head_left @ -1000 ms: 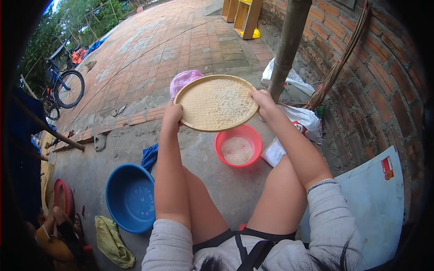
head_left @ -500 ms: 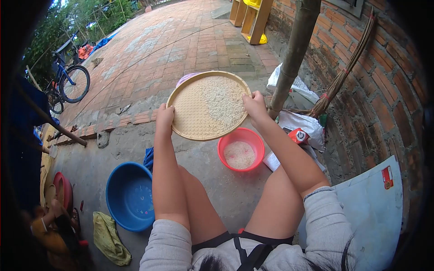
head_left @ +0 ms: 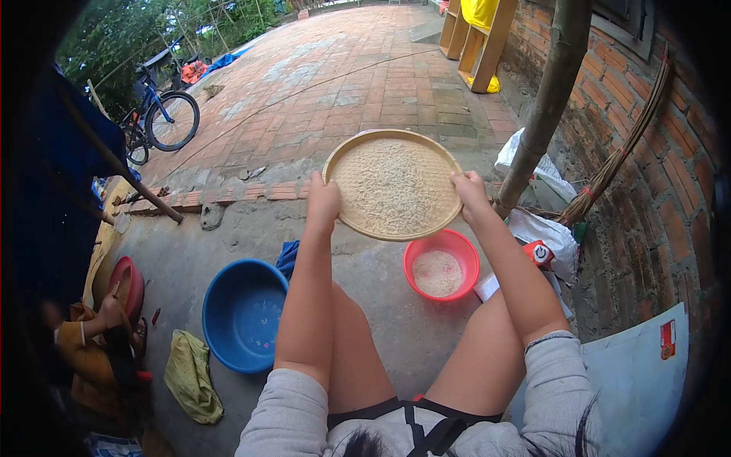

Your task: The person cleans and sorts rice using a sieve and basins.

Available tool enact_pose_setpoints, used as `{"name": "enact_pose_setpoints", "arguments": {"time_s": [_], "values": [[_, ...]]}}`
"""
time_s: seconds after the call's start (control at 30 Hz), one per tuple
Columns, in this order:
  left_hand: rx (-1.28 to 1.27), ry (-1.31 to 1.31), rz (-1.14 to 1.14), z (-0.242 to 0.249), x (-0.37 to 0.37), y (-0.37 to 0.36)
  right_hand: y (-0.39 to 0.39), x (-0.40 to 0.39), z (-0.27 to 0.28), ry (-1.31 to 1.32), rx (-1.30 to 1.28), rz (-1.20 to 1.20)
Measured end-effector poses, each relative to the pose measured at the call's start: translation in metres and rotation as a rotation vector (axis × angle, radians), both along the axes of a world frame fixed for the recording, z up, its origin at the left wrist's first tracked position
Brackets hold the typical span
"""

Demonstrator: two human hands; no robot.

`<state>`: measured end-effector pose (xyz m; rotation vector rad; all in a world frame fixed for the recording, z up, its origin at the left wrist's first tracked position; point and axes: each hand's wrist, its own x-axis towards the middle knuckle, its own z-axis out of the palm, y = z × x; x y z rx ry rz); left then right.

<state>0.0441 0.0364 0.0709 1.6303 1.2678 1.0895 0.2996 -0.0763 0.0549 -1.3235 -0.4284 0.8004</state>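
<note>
Out in front of me, a round woven winnowing tray (head_left: 352,154) is held up between both hands. Rice (head_left: 396,183) lies spread across its middle. My left hand (head_left: 324,199) grips the tray's left rim, fingers wrapped round the edge. On the opposite side, my right hand (head_left: 471,193) is closed on the right rim. Beneath the tray's right front edge, a red plastic basin (head_left: 474,268) stands on the ground with more rice (head_left: 438,274) in it.
A blue basin (head_left: 244,316) and a yellow-green cloth sack (head_left: 192,377) lie to my left. Another person's arm (head_left: 99,327) is beside a red tub (head_left: 134,289). A bamboo pole (head_left: 544,114) rises at right near white bags (head_left: 552,247). A bicycle (head_left: 164,118) stands farther back.
The rice has shifted from the tray's right side to its middle. My view has turned a little left, so the scene sits farther right. Both hands keep hold of the rim.
</note>
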Motion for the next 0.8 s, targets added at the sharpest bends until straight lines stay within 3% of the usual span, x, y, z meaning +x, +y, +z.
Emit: {"name": "enact_pose_setpoints", "arguments": {"time_s": [0.1,0.17,0.2,0.27,0.3,0.47,0.53,0.57,0.6,0.63,0.67,0.73,0.8], "values": [[0.026,0.027,0.076,0.002,0.025,-0.031,-0.002,0.017,-0.003,0.180,-0.050,0.124],[0.067,0.005,0.121,0.008,0.016,-0.024,0.006,0.003,0.003,0.139,-0.037,0.004],[-0.086,-0.120,0.063,0.019,-0.006,-0.014,0.010,-0.009,0.005,0.125,-0.042,0.011],[-0.379,-0.363,-0.055,0.034,-0.044,-0.001,0.017,-0.046,-0.001,-0.234,0.090,-0.086],[-0.370,-0.363,-0.041,0.036,-0.048,-0.001,0.011,-0.061,0.010,-0.292,0.073,-0.051],[0.111,0.109,0.150,0.024,-0.004,-0.029,0.013,-0.006,-0.008,0.050,0.001,0.124],[0.045,0.147,0.151,0.029,0.000,-0.037,0.010,-0.009,0.000,0.120,-0.063,0.182],[0.042,0.134,0.158,0.033,-0.011,-0.030,0.014,-0.017,0.002,0.103,-0.042,0.108],[-0.084,-0.083,0.098,0.038,-0.032,-0.018,0.015,-0.032,0.009,0.087,-0.021,0.035],[-0.208,-0.296,0.034,0.039,-0.050,-0.011,0.009,-0.055,0.018,-0.102,0.030,0.024],[-0.205,-0.299,0.034,0.039,-0.060,-0.009,0.005,-0.066,0.025,-0.105,0.033,0.025],[-0.311,-0.434,-0.008,0.045,-0.073,-0.006,0.002,-0.079,0.036,-0.386,0.026,0.032],[-0.111,-0.291,0.062,0.043,-0.051,-0.019,0.004,-0.048,0.032,-0.395,0.013,0.033]]}}
